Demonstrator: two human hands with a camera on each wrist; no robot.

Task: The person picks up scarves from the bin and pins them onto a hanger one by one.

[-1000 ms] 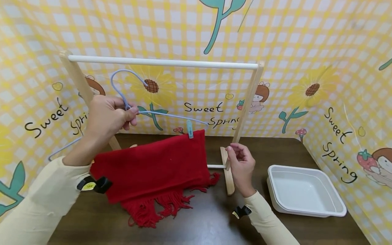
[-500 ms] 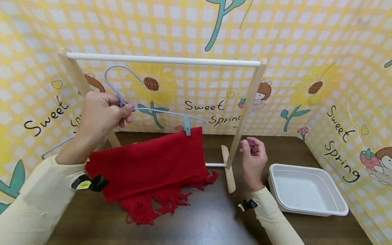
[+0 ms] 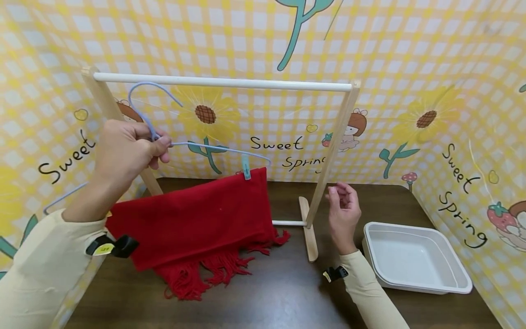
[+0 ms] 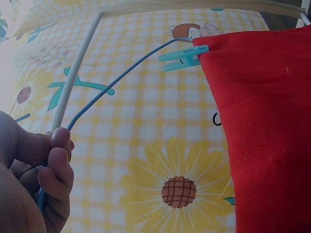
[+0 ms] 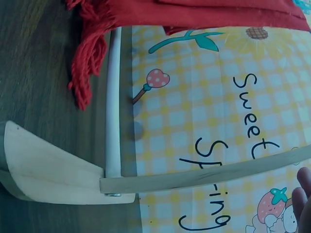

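My left hand (image 3: 127, 151) pinches a blue wire hanger (image 3: 226, 148) between thumb and fingers at the base of its hook. The hook curves just below the top rail, in front of the patterned backdrop. From the hanger hangs a red scarf (image 3: 197, 219) with a fringed lower edge, tilted down toward the left. A light blue clothespin (image 3: 246, 167) clips its upper right corner, seen also in the left wrist view. My left forearm covers part of the hanger's left arm. My right hand (image 3: 344, 214) holds nothing, fingers loosely curled, right of the rack's right post.
A wooden rack with a white top rail (image 3: 222, 82) stands behind the scarf on the dark table (image 3: 267, 292). Its right foot (image 3: 310, 237) and white lower bar (image 5: 112, 107) show. A white plastic basin (image 3: 415, 288) sits at the right.
My left hand has carried the hanger and hanging scarf leftward and slightly up. My right hand has moved right, from in front of the rack's right post to beside it.
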